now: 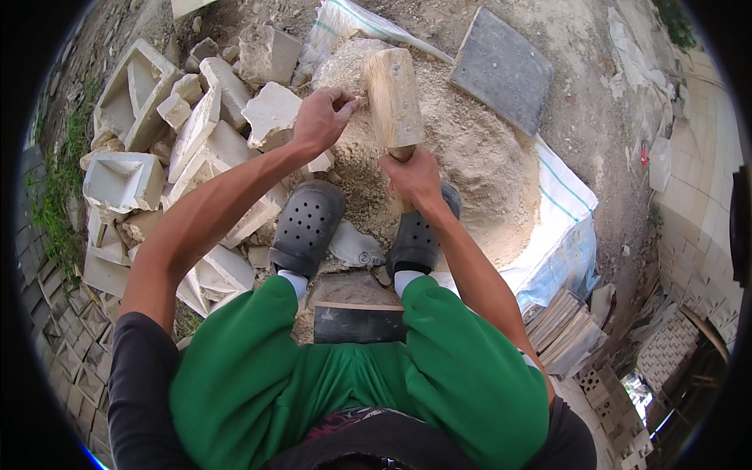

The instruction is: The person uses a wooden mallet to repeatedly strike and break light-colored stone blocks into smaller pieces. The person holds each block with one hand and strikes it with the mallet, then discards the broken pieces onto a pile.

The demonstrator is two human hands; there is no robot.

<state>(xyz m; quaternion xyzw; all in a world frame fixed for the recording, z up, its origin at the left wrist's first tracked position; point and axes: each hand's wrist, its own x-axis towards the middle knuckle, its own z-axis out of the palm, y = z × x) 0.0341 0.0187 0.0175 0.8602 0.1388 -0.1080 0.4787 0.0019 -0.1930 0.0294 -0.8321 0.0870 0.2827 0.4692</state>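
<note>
Your right hand (413,176) clenched the wooden mallet (394,98); your left hand (319,119) pinched crumbled plaster (470,157), broken plaster blocks (204,133) crowding left.

My right hand (413,174) grips the handle of a wooden mallet (394,98). The head is a pale rectangular block, standing upright at upper centre of the frame. My left hand (319,117) pinches a stone fragment just left of the head, over a pale rubble mound (470,157).
</note>
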